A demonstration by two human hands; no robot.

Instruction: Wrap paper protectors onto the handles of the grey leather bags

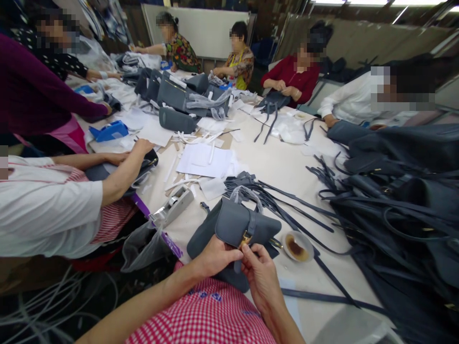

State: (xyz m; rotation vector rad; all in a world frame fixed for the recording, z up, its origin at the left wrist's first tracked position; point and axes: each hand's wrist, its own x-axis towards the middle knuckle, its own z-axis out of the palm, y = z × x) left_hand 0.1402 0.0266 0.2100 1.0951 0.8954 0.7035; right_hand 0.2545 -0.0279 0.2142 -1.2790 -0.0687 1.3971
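Observation:
A dark grey-blue handbag (234,222) rests at the table's near edge, close against my checked apron. Its flap carries a strap with a gold buckle (246,238), and clear plastic wraps its top handle (247,193). My left hand (217,258) grips the bag's front below the flap, with the thumb at the strap end. Just under the buckle, my right hand (261,270) pinches the strap (238,265) between thumb and fingers. Both hands meet there, and the fingertips partly hide the strap.
Right of the bag sits a small dish (297,247) with brown residue. Loose straps (272,200) lie behind it. A tape dispenser (174,205) stands to the left, papers (204,160) beyond. Dark bags (405,205) are heaped at right. Several co-workers sit or stand around the table.

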